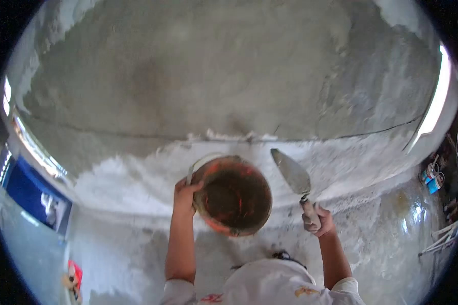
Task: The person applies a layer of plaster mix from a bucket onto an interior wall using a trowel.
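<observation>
My left hand (186, 195) is closed on the left rim of an orange bucket (233, 196), by its pale handle. Grey-brown mortar smears coat the bucket's inside, and its mouth is tilted toward me. In my right hand (319, 220) is a pointing trowel (293, 172), gripped by its handle with the blade angled up and to the left. Grey residue covers the blade. Both tools are held in front of the wall (229, 76), whose upper part is grey and damp-looking above a whiter lower band.
A dark crack-like line (310, 139) runs across the wall. Paint cans (432, 178) and pale rods (440, 239) lie at the right. A blue panel (28, 185) stands at the left, with a red item (75, 274) low on the floor. Wet patches mark the concrete floor (387, 223).
</observation>
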Demonstrator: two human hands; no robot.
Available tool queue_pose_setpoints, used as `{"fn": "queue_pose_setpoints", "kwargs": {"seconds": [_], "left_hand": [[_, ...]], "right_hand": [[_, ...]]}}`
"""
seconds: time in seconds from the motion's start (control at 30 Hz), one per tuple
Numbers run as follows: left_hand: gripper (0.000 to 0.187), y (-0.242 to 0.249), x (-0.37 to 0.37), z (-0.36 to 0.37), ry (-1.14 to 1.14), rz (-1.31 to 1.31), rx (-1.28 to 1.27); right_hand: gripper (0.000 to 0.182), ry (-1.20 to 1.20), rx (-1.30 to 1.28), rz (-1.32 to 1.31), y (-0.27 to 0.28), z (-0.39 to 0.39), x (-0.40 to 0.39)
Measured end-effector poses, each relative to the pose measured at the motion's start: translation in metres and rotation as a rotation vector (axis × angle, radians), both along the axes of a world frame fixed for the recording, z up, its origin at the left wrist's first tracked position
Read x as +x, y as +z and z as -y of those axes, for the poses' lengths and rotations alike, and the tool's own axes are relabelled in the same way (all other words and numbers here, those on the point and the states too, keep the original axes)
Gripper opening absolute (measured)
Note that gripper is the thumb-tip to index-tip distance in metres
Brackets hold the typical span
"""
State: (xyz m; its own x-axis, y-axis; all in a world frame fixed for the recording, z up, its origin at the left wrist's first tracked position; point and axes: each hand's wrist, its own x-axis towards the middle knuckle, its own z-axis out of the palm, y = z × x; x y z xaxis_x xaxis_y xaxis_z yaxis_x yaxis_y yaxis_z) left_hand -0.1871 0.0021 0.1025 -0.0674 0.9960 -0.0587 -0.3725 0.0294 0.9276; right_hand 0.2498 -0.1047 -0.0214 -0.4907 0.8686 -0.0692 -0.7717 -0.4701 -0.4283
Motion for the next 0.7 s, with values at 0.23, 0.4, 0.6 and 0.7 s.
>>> {"fn": "queue_pose_setpoints", "kwargs": {"seconds": [0.23, 0.4, 0.6, 0.7], "left_hand": [[0.036, 0.004, -0.002, 0.004, -0.028, -0.039, -0.014], [0.040, -0.006, 0.014, 0.003, 0.048, -0.179, -0.105], [0.044, -0.057, 0.024, -0.006, 0.184, -0.267, -0.072], [0.020, -0.084, 0.051, -0.011, 0.201, -0.200, 0.055]], "right_hand": [[0.040, -0.042, -0.109, -0.062, -0.023, 0.041, -0.034], [0.039, -0.360, -0.368, 0.143, -0.036, 0.045, -0.034], [0.040, -0.084, 0.150, -0.199, 0.028, -0.018, 0.048], [0.039, -0.497, 0.236, 0.137, 0.096, -0.065, 0.109]]}}
